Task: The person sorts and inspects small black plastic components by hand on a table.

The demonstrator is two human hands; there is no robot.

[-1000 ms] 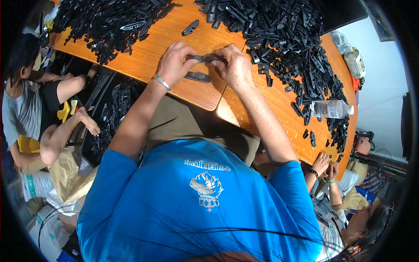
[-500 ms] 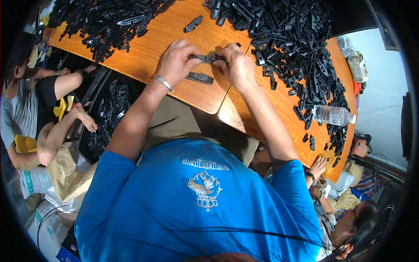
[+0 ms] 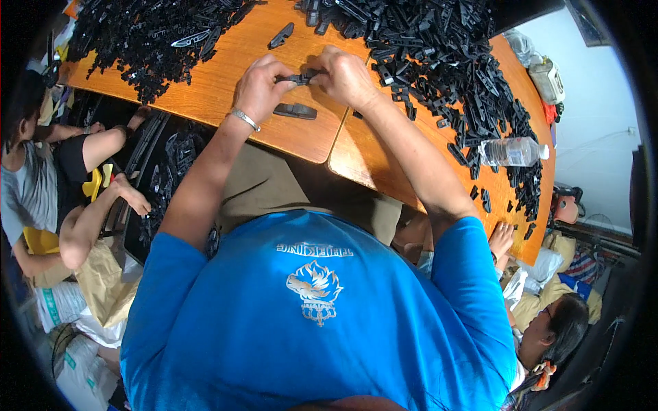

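Note:
My left hand (image 3: 262, 83) and my right hand (image 3: 344, 75) meet above the wooden table (image 3: 226, 75), both gripping one small black plastic part (image 3: 299, 77) between their fingertips. A silver bracelet (image 3: 244, 119) circles my left wrist. Just below my hands a single flat black part (image 3: 295, 110) lies on the wood. Another lone black part (image 3: 282, 35) rests farther back.
Big heaps of black plastic parts cover the table at the back left (image 3: 144, 41) and right (image 3: 445, 61). A clear water bottle (image 3: 513, 151) lies on the right. A person (image 3: 62, 178) sits at the left by a dark bin of parts; another person (image 3: 548, 329) is at the lower right.
My hands stay together on the black part, shifting slightly toward the table's far side. The view has tilted a little; the person at the left has moved their arm.

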